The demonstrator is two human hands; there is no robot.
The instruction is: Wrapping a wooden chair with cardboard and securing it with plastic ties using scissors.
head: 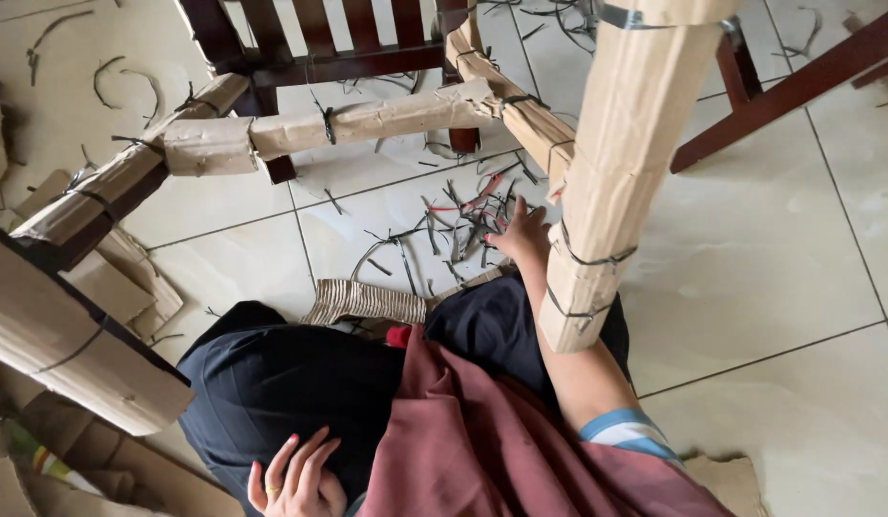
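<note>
The right hand [523, 233] is stretched forward and down to the tiled floor [751, 249], fingers spread narrow and pressed among a scatter of cut strap pieces [444, 230], dark strips with a few red ones mixed in; whether it pinches one of them cannot be told, as the fingertips are lost in the litter. The strap pieces lie straight ahead of the person's knees, fanned out with no common long axis, most of them to the left of the right hand and touching or just beside it. The left hand [296, 474] rests far back on the dark trouser leg, fingers loosely curled and holding nothing, well apart from the scatter, so the right hand is plainly the nearer. A cardboard-wrapped chair leg [607, 182], bound with thin straps, hangs tilted just beside the right forearm and partly covers it. A wrapped crossbar [367, 124] runs beyond the scatter, and a piece of corrugated cardboard [363, 302] lies between the knees and the strap pieces.
</note>
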